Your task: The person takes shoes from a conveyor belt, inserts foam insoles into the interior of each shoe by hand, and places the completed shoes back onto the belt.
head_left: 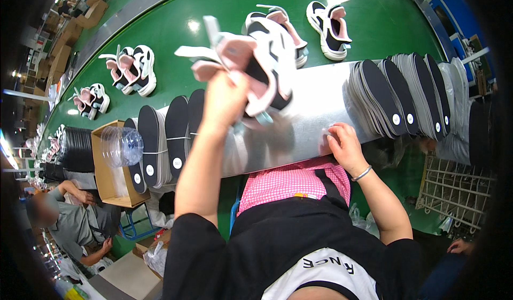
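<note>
Raised over the metal work surface (307, 105), my left hand (225, 98) is closed on white, black and pink sneakers (267, 59), gripping them near their pink linings. They are blurred by motion and look like a pair, with the straps sticking up. At the near edge of the metal surface rests my right hand (346, 142), its fingers loosely bent and apart, with nothing visible in them. To its right stand stacks of black-topped insoles (377, 94) with round white stickers. More insole stacks (152, 145), tied in bundles, lie left of my left forearm.
Beyond, a green conveyor belt (208, 11) carries similar sneakers (330, 30) and further pairs (133, 70) at the left. A cardboard box (109, 179) with clear plastic containers stands left. A person (80, 220) sits at lower left. A wire rack (457, 190) is at right.
</note>
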`<control>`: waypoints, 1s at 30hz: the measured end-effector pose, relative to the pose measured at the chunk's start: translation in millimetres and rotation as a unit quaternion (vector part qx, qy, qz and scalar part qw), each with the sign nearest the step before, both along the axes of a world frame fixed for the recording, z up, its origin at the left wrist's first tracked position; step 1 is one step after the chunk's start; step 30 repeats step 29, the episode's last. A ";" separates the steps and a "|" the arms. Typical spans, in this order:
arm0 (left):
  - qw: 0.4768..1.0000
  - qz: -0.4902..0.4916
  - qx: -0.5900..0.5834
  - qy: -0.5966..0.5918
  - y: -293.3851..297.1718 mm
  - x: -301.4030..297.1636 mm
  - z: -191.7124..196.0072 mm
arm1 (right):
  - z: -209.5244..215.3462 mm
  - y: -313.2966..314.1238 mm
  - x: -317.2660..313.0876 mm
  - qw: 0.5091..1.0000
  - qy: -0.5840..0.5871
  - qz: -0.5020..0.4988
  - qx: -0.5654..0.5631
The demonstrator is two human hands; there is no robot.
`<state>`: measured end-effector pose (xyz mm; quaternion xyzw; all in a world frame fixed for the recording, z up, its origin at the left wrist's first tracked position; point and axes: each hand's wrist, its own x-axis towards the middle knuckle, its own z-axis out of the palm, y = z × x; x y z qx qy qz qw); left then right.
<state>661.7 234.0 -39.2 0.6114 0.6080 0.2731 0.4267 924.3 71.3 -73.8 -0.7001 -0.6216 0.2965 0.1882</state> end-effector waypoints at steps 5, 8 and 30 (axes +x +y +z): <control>0.981 0.067 0.026 0.179 116.8 -51.2 -12.9 | -21.4 -2.1 3.5 0.991 -0.102 0.004 0.088; 0.960 0.131 0.114 0.221 147.7 -64.6 -34.2 | -31.9 -5.5 1.8 0.983 -0.115 0.005 0.146; 0.869 -0.333 0.088 0.355 108.2 225.9 -55.3 | -43.5 -9.0 14.2 0.967 -0.191 0.007 0.171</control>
